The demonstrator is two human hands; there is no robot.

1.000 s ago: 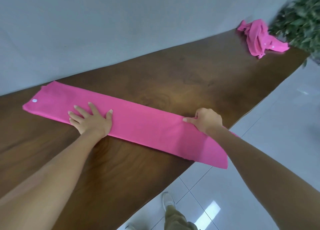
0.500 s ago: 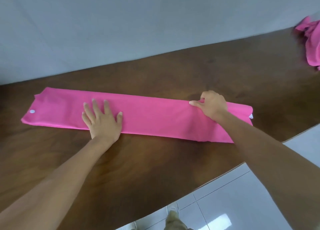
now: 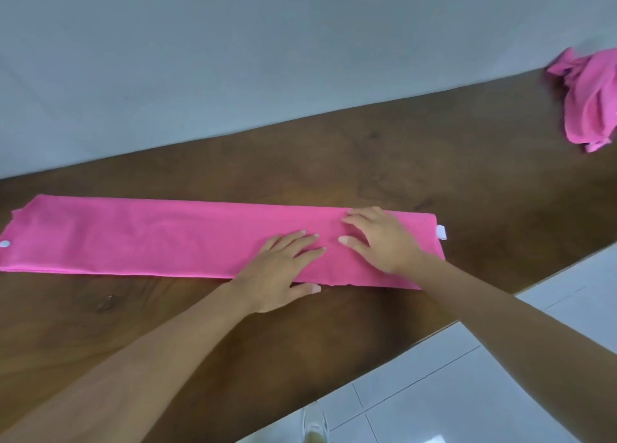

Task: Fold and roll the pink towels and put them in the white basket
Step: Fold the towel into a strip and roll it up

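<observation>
A pink towel (image 3: 160, 239), folded into a long narrow strip, lies flat across the brown wooden table (image 3: 367, 162). A white tag (image 3: 441, 232) sticks out at its right end and a white dot shows at its left end. My left hand (image 3: 283, 269) rests flat on the strip right of its middle, fingers straight, thumb on the near edge. My right hand (image 3: 384, 239) presses flat on the strip near its right end, fingers spread toward the left. A second pink towel (image 3: 587, 102) lies crumpled at the far right of the table. No white basket is in view.
A grey wall (image 3: 233, 58) runs along the table's far edge. The table's near edge cuts diagonally at the lower right, with white floor tiles (image 3: 500, 376) below. A shoe (image 3: 314, 426) shows at the bottom.
My left hand slid right along the strip, close to my right hand. My right hand let go of the towel's edge and now lies flat on it.
</observation>
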